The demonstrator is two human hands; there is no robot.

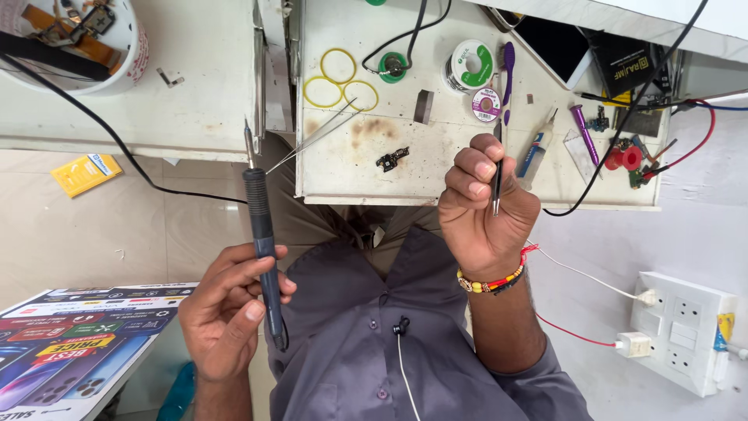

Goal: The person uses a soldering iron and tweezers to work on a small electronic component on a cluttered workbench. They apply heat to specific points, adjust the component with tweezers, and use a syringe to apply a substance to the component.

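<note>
**Left hand** [230,312]: closed around the dark blue, pen-shaped soldering iron [261,226], gripped low on the handle near the cord. The tip points up towards the bench edge, over your lap and clear of the bench.

**Right hand** [483,210]: fingers pinched together on slim black tweezers [497,175], points downward, held in front of the front edge of the white bench [436,183].

**Work piece**: small dark circuit board [392,159], lying flat on the stained middle of the bench, between your two hands and untouched by either tool.

**Step, as judged**: both tools are in hand and neither is on the board. Reaching it calls for bringing the iron tip up over the bench edge and turning the tweezers forward.

**Edges and room**:
- Long silver tweezers [315,139] overhang the bench's left corner, just beside the iron tip.
- The yellow rubber bands [339,78] and the spool of solder wire [470,66] lie further back.
- A black cable [117,140] sags left of the iron.
- Bare bench surrounds the board on all sides.
</note>
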